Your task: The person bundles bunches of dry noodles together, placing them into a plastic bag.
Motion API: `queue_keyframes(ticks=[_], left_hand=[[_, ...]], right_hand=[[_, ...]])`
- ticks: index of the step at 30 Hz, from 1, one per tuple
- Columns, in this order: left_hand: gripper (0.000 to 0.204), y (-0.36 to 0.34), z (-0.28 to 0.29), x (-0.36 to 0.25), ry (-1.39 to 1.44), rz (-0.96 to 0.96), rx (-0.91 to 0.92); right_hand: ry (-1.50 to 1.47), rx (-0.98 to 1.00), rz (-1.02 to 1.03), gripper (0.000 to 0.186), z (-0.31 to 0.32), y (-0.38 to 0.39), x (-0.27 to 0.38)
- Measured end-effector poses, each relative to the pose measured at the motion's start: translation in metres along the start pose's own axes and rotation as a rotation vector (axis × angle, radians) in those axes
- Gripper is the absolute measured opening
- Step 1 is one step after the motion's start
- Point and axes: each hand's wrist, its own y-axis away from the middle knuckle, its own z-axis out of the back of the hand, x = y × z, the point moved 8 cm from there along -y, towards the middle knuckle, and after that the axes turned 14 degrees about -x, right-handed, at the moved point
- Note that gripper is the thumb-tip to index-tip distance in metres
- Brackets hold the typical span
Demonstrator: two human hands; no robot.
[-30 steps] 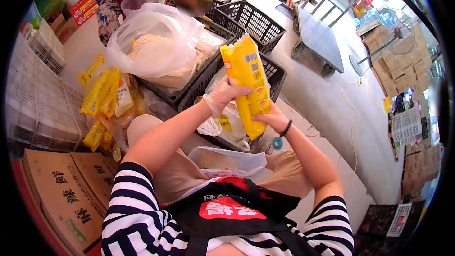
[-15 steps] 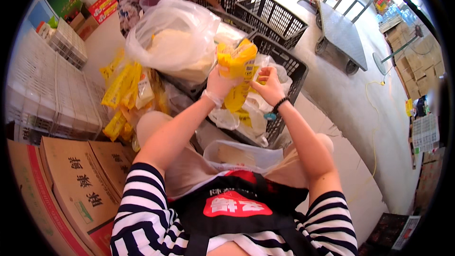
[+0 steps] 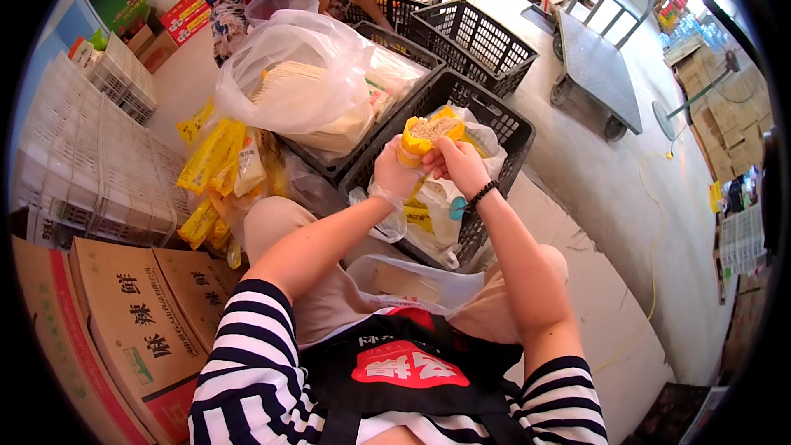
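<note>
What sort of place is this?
Probably a warehouse or a shop's stockroom, judging by the flatbed trolley on the bare floor, the cardboard cartons on the person's left and the black plastic crates in front.

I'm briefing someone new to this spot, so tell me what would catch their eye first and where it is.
First, probably the bright yellow packet near the middle, open at the top with pale contents showing, gripped by the left hand while the right hand touches its edge. Next, the big cloudy plastic bag up and to the left, then the flat grey trolley at upper right.
</note>
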Motion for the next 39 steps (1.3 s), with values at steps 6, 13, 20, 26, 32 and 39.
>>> queue_keyframes(ticks=[6,13,20,26,32,39], left_hand=[[0.034,0.001,0.01,-0.012,-0.328,-0.2,-0.043],[0.068,0.005,-0.006,-0.029,-0.449,-0.098,0.172],[0.061,0.013,-0.013,-0.122,-0.708,-0.88,0.302],[0.024,0.022,-0.007,-0.116,-0.911,-0.81,0.346],[0.021,0.019,-0.001,-0.099,-1.094,-0.809,0.443],[0.018,0.027,0.013,-0.099,-1.076,-0.952,0.531]], right_hand=[[-0.025,-0.03,0.114,0.038,0.001,-0.005,-0.016],[0.1,-0.066,0.254,0.034,0.008,-0.01,-0.007],[0.32,-0.04,0.258,0.036,0.014,-0.003,-0.009],[0.476,0.052,0.272,0.037,-0.004,-0.004,-0.022],[0.648,0.053,0.273,0.043,-0.022,0.001,-0.023],[0.775,-0.002,0.291,0.046,-0.028,-0.015,-0.029]])
